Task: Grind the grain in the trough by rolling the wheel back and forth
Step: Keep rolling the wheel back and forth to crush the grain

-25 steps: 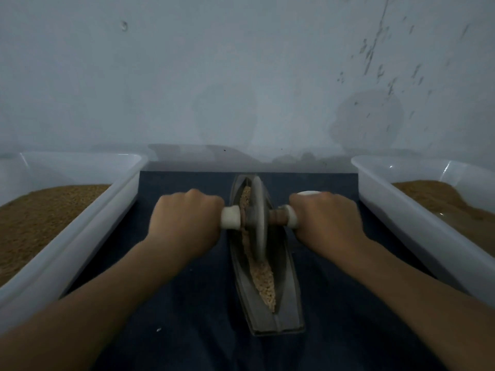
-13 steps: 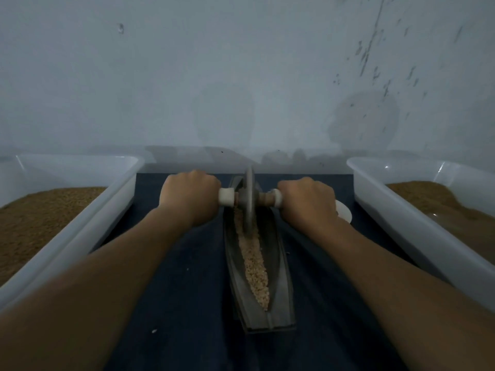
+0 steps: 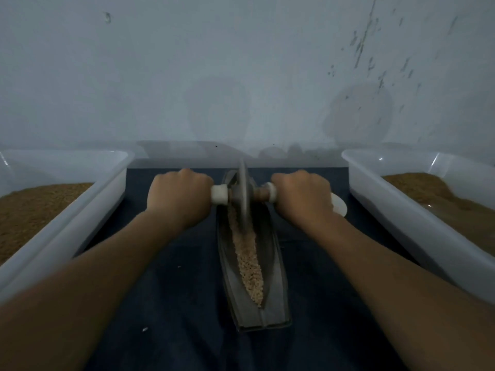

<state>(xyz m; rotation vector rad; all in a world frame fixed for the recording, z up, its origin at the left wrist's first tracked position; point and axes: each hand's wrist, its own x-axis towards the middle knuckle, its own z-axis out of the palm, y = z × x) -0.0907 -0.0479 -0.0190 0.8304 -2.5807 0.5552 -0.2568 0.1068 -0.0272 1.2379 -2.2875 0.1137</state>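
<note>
A dark boat-shaped trough (image 3: 276, 285) lies lengthwise on a dark blue cloth in front of me. A strip of pale grain (image 3: 249, 261) fills its groove. A thin grey wheel (image 3: 243, 194) stands upright in the far part of the trough, on an axle with white end collars. My left hand (image 3: 179, 199) grips the left handle of the axle. My right hand (image 3: 302, 196) grips the right handle. Both fists hide the handle ends.
A white tub (image 3: 80, 226) with brown grain stands at the left, and a second white tub (image 3: 396, 210) with brown grain at the right. A small white dish (image 3: 339, 206) peeks out behind my right hand. A grey wall rises close behind the cloth.
Both hands pushed the wheel away from me, from the trough's middle to its far part, uncovering more grain in the near groove. In the last half second it barely moved.
</note>
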